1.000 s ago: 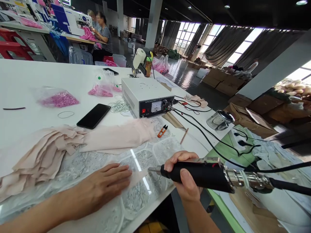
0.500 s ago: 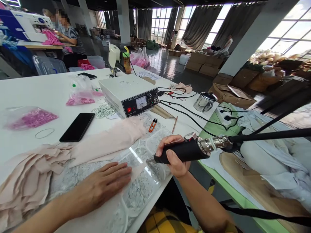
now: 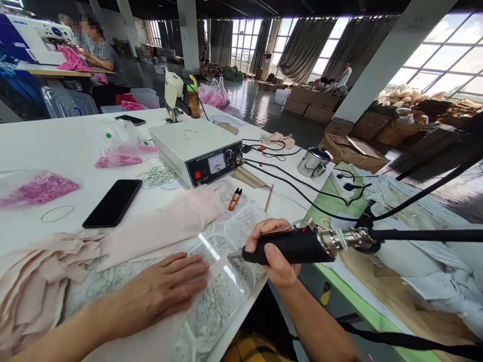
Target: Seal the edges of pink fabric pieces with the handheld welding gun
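My left hand [image 3: 166, 286] lies flat, fingers stretched out, on a pale pink fabric strip [image 3: 217, 266] over a clear-topped, marbled mat [image 3: 211, 306]. My right hand [image 3: 277, 256] is wrapped round a black ultrasonic handpiece [image 3: 298, 245]. Its narrow metal tip points left and sits at the strip's far end; whether it presses on the fabric I cannot tell. A thick black cable leaves the handpiece to the right. Beyond my left hand lies a folded pale pink fabric piece [image 3: 162, 221]. A pile of cut pink strips [image 3: 33, 286] rests at the left.
A white control box [image 3: 196, 151] with a dial stands behind the mat. Orange thread snips [image 3: 234, 199], a black phone [image 3: 113, 202], pink-filled bags [image 3: 41, 190] and a metal mug [image 3: 315, 162] lie around. Cables [image 3: 294, 183] cross the table's right side. Another person [image 3: 109, 58] sits far left.
The handpiece and my right hand sit slightly lower and further right in the view, and the cable has shifted. My left hand stays flat on the fabric. The whole view has turned a little.
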{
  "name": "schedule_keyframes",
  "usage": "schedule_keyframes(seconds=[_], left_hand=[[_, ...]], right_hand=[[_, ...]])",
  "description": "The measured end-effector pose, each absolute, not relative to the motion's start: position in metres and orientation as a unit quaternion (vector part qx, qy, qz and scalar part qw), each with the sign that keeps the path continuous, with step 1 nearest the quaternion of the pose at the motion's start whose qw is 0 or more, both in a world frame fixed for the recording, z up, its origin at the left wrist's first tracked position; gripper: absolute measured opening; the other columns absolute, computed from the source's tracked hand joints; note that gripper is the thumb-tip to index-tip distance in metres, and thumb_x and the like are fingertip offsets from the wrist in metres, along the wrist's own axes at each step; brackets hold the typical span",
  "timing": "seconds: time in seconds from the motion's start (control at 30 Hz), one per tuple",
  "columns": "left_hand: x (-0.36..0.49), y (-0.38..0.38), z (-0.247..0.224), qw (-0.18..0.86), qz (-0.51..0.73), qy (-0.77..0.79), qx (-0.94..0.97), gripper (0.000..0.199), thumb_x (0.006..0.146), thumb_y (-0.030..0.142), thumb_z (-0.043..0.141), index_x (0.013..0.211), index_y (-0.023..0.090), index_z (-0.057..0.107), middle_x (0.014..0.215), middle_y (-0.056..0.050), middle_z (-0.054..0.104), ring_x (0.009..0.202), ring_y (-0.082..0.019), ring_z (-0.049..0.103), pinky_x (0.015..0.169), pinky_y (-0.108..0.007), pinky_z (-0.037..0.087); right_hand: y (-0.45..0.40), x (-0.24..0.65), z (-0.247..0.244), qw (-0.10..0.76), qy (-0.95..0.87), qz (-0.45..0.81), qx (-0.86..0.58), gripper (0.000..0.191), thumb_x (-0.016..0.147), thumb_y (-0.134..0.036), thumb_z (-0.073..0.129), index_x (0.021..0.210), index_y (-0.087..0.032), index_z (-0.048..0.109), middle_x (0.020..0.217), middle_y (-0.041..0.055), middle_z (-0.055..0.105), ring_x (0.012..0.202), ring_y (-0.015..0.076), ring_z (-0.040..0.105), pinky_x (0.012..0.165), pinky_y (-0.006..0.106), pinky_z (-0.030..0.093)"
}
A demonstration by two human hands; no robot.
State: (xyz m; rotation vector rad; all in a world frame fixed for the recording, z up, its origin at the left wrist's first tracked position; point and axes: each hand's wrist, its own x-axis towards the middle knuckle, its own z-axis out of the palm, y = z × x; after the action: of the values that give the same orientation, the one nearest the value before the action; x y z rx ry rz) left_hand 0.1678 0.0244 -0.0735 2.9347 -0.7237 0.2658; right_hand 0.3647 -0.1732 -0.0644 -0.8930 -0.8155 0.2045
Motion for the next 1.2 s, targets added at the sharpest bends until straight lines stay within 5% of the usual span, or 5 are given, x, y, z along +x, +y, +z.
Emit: schedule_keyframes(seconds=[0.23, 0.53, 0.7, 1.07, 1.2], left_hand=[[0.178, 0.023, -0.067, 0.06, 0.058, -0.272, 0.959, 0.029, 0.111, 0.028, 0.051, 0.137, 0.023, 0.065, 0.149, 0.004, 0.061, 0.149, -0.018, 0.043, 0.131, -0.029, 0.004], [0.181, 0.027, -0.072, 0.13, 0.043, -0.267, 0.954, 0.03, 0.106, 0.026, 0.062, 0.135, 0.02, 0.064, 0.138, 0.0, 0.07, 0.146, -0.02, 0.048, 0.129, -0.028, 0.014], [0.186, 0.026, -0.072, 0.167, 0.047, -0.259, 0.95, 0.017, 0.107, 0.032, 0.061, 0.112, 0.019, 0.07, 0.128, -0.002, 0.074, 0.145, -0.018, 0.049, 0.129, -0.026, 0.016], [0.198, 0.033, -0.075, 0.171, 0.026, -0.305, 0.937, 0.022, 0.1, 0.037, 0.071, 0.085, 0.022, 0.064, 0.154, 0.001, 0.056, 0.151, -0.019, 0.041, 0.13, -0.026, 0.004], [0.205, 0.035, -0.072, 0.162, 0.021, -0.318, 0.934, 0.024, 0.096, 0.04, 0.076, 0.082, 0.024, 0.066, 0.154, 0.001, 0.056, 0.149, -0.021, 0.043, 0.131, -0.028, 0.009]], right_hand=[[-0.171, 0.368, -0.067, 0.822, -0.381, 0.09, -0.413, 0.019, 0.088, -0.038, 0.073, 0.096, -0.024, 0.063, 0.082, -0.0004, 0.066, 0.055, 0.0127, 0.065, 0.054, 0.029, 0.057], [-0.171, 0.368, -0.065, 0.817, -0.381, 0.074, -0.426, 0.018, 0.088, -0.037, 0.073, 0.097, -0.023, 0.065, 0.082, -0.0008, 0.067, 0.056, 0.0128, 0.066, 0.055, 0.029, 0.055], [-0.17, 0.368, -0.065, 0.818, -0.37, 0.069, -0.435, 0.018, 0.087, -0.037, 0.073, 0.095, -0.024, 0.065, 0.08, -0.0013, 0.067, 0.055, 0.0132, 0.064, 0.053, 0.03, 0.056], [-0.171, 0.373, -0.065, 0.811, -0.36, 0.074, -0.456, 0.019, 0.087, -0.039, 0.073, 0.093, -0.023, 0.064, 0.08, -0.0013, 0.066, 0.053, 0.0132, 0.064, 0.052, 0.03, 0.056], [-0.17, 0.374, -0.063, 0.808, -0.36, 0.069, -0.462, 0.021, 0.087, -0.041, 0.073, 0.092, -0.023, 0.063, 0.079, -0.0013, 0.066, 0.052, 0.0131, 0.064, 0.051, 0.03, 0.057]])
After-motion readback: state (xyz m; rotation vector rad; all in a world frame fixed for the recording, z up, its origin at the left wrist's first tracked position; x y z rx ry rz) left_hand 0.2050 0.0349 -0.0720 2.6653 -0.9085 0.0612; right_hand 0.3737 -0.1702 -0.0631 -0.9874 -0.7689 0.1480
